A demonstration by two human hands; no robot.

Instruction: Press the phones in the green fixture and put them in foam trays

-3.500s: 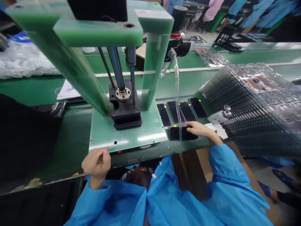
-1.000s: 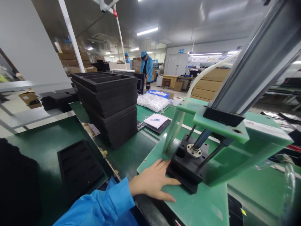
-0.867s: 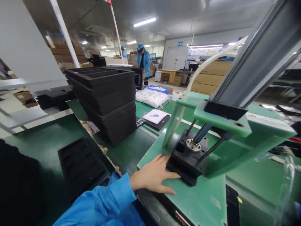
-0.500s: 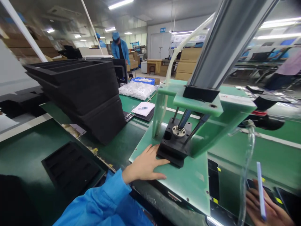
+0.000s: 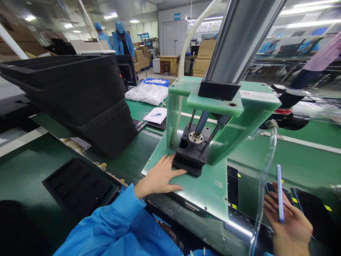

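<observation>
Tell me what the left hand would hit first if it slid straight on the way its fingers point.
Most likely the black block at the foot of the metal rods; the left hand lies so close that they may already touch.

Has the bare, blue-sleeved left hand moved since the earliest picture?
Yes: against the glossy green press base, the left hand has moved inward from the front-left corner toward the black rectangular block, and now lies beside it.

1 phone [image 5: 280, 193], pale blue edge, near green press [image 5: 229, 137]
</observation>
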